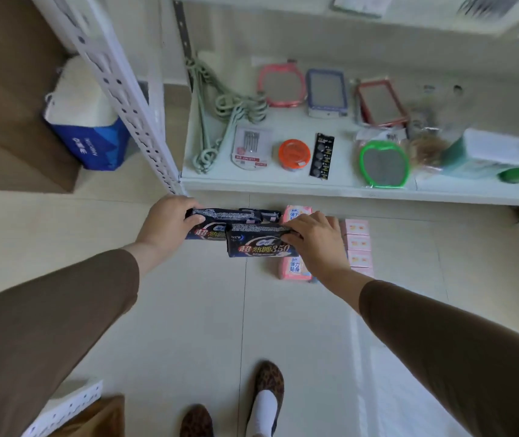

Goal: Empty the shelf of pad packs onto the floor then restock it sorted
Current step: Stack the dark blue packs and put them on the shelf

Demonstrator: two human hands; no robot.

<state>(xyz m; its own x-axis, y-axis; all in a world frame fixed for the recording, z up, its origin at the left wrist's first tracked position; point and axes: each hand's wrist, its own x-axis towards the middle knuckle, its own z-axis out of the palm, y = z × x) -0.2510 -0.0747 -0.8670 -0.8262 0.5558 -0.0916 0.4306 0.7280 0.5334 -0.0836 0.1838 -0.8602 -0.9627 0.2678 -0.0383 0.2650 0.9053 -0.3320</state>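
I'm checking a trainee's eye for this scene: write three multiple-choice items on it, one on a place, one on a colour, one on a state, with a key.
1. Where does the green-framed mirror lie?
A. on the white shelf, near its front edge
B. on the floor beside the shoes
C. inside the blue bag

2. What colour are the packs on the floor under the right hand?
A. yellow
B. pink
C. black

3. What is the left hand doing?
A. hanging idle
B. pressing flat on the shelf
C. gripping a dark pad pack

Key: A, the mirror rests on the shelf board near the front lip; B, the pink packs lie in a row on the tile; C, its fingers and thumb curl round the pack's end, while the right hand holds a second dark pack.
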